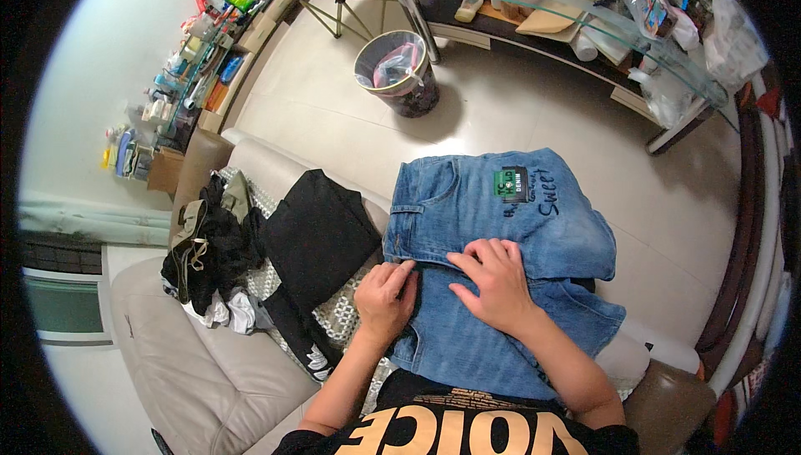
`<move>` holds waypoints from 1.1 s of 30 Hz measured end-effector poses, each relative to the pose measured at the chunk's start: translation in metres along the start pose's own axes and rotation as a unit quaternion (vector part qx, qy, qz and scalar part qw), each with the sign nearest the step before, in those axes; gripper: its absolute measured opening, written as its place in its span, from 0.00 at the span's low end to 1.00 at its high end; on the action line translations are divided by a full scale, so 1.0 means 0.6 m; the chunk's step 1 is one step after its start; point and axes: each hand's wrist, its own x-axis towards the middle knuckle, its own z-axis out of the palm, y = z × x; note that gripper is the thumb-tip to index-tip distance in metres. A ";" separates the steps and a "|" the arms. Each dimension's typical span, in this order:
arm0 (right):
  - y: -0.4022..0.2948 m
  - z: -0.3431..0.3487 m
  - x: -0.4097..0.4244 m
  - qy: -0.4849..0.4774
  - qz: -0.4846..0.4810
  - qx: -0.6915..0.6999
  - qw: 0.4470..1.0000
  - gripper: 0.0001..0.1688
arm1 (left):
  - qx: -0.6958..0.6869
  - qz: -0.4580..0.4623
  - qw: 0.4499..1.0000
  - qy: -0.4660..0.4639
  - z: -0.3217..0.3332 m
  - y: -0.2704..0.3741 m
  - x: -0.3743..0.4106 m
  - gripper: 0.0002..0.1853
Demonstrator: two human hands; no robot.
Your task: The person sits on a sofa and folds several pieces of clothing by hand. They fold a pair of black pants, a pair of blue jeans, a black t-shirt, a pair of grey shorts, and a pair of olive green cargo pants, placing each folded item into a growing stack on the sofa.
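A pair of blue denim jeans (488,223) lies spread over my lap, the waistband towards the left. A green and black patch and dark lettering mark the far leg. My left hand (385,297) pinches the waistband at the front opening between thumb and fingers. On the denim beside the fly rests my right hand (494,283), its fingertips touching the fabric edge and its thumb apart from the index finger. How long the legs are cannot be told, as the far ends bunch and drape at the right.
Folded black trousers (322,236) lie left on the sofa (188,355), beside a pile of dark and white clothes (216,248). A lined waste bin (407,101) stands on the tiled floor ahead. A cluttered glass-topped table (563,11) stands beyond; a loaded shelf (206,73) runs along the wall.
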 end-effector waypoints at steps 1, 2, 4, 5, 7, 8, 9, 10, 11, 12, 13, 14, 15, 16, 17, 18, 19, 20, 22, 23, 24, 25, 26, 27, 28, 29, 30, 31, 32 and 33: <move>-0.003 0.007 0.003 -0.006 -0.005 -0.001 1.000 0.24 | 0.022 0.012 0.999 -0.021 -0.001 0.000 -0.001 0.12; -0.006 0.013 0.005 -0.012 -0.010 -0.002 1.000 0.25 | 0.044 0.023 0.998 -0.041 -0.004 0.000 -0.001 0.13; -0.011 0.024 0.010 -0.013 -0.025 -0.013 1.000 0.25 | 0.073 0.016 0.994 -0.080 -0.006 0.004 -0.008 0.16; -0.013 0.028 0.011 -0.014 -0.032 -0.019 0.999 0.25 | 0.062 0.017 0.994 -0.086 -0.009 0.005 -0.010 0.16; -0.013 0.029 0.013 -0.030 -0.043 -0.035 0.998 0.25 | 0.046 0.023 0.994 -0.094 -0.019 0.007 -0.002 0.16; -0.013 0.028 0.009 -0.032 -0.053 -0.048 0.997 0.25 | -0.011 0.018 0.994 -0.109 -0.030 0.006 0.001 0.14; -0.014 0.028 0.008 -0.031 -0.064 -0.060 0.996 0.25 | -0.044 -0.016 0.997 -0.064 -0.032 -0.004 -0.003 0.13; -0.015 0.029 0.005 -0.033 -0.067 -0.059 0.995 0.25 | -0.079 -0.049 0.995 -0.021 -0.027 -0.017 -0.012 0.12; -0.015 0.030 0.003 -0.035 -0.069 -0.059 0.995 0.25 | -0.115 -0.082 0.990 0.022 -0.025 -0.029 -0.016 0.11; -0.014 0.031 -0.001 -0.040 -0.068 -0.060 0.995 0.24 | -0.136 -0.132 0.981 0.037 -0.032 -0.024 -0.006 0.07; -0.013 0.032 -0.001 -0.041 -0.065 -0.064 0.995 0.24 | -0.163 -0.198 0.966 0.031 -0.036 -0.023 0.000 0.08; -0.013 0.034 -0.002 -0.043 -0.061 -0.068 0.995 0.24 | -0.200 -0.230 0.952 0.022 -0.030 -0.030 0.006 0.08; -0.014 0.034 0.000 -0.043 -0.063 -0.071 0.995 0.24 | -0.235 -0.261 0.936 0.018 -0.026 -0.037 0.010 0.09; -0.015 0.034 0.000 -0.042 -0.062 -0.072 0.995 0.23 | -0.247 -0.271 0.930 -0.017 -0.024 -0.041 0.014 0.10; -0.016 0.035 -0.001 -0.040 -0.061 -0.073 0.995 0.23 | -0.270 -0.280 0.921 -0.022 -0.022 -0.042 0.017 0.10; -0.017 0.036 -0.001 -0.036 -0.060 -0.075 0.995 0.23 | -0.292 -0.288 0.911 -0.028 -0.019 -0.042 0.021 0.10; -0.019 0.035 0.001 -0.040 -0.062 -0.078 0.994 0.22 | -0.315 -0.296 0.901 -0.034 -0.016 -0.044 0.024 0.10; -0.022 0.034 0.003 -0.044 -0.065 -0.082 0.994 0.22 | -0.352 -0.303 0.885 -0.021 -0.012 -0.051 0.024 0.09; -0.023 0.035 0.004 -0.048 -0.070 -0.083 0.993 0.21 | -0.339 -0.304 0.890 -0.014 -0.004 -0.060 0.027 0.12; -0.023 0.036 0.005 -0.048 -0.075 -0.080 0.993 0.20 | -0.331 -0.305 0.893 -0.011 -0.001 -0.063 0.028 0.14; -0.022 0.036 0.007 -0.047 -0.082 -0.077 0.993 0.20 | -0.322 -0.306 0.895 -0.031 0.001 -0.065 0.028 0.14; -0.021 0.038 0.009 -0.041 -0.094 -0.073 0.992 0.19 | -0.313 -0.307 0.897 -0.050 0.002 -0.068 0.026 0.14; -0.020 0.043 0.013 -0.035 -0.105 -0.068 0.991 0.18 | -0.303 -0.308 0.899 -0.069 0.004 -0.070 0.025 0.14; -0.019 0.049 0.015 -0.030 -0.116 -0.063 0.991 0.17 | -0.293 -0.309 0.900 -0.090 0.005 -0.073 0.023 0.14; -0.021 0.058 0.022 -0.022 -0.118 -0.044 0.992 0.17 | -0.300 -0.299 0.903 -0.078 0.009 -0.077 0.022 0.12; -0.025 0.068 0.032 -0.014 -0.121 -0.025 0.992 0.18 | -0.325 -0.309 0.889 -0.090 0.013 -0.085 0.020 0.12; -0.030 0.077 0.041 -0.006 -0.124 -0.006 0.992 0.19 | -0.351 -0.319 0.875 -0.101 0.015 -0.093 0.019 0.11; -0.036 0.083 0.049 -0.012 -0.111 -0.008 0.994 0.19 | -0.376 -0.328 0.859 -0.112 0.015 -0.099 0.017 0.11; -0.042 0.089 0.057 -0.018 -0.098 -0.011 0.995 0.19 | -0.393 -0.336 0.846 -0.129 0.014 -0.104 0.014 0.10; -0.044 0.093 0.063 -0.024 -0.086 -0.012 0.996 0.18 | -0.408 -0.344 0.833 -0.144 0.010 -0.105 0.015 0.10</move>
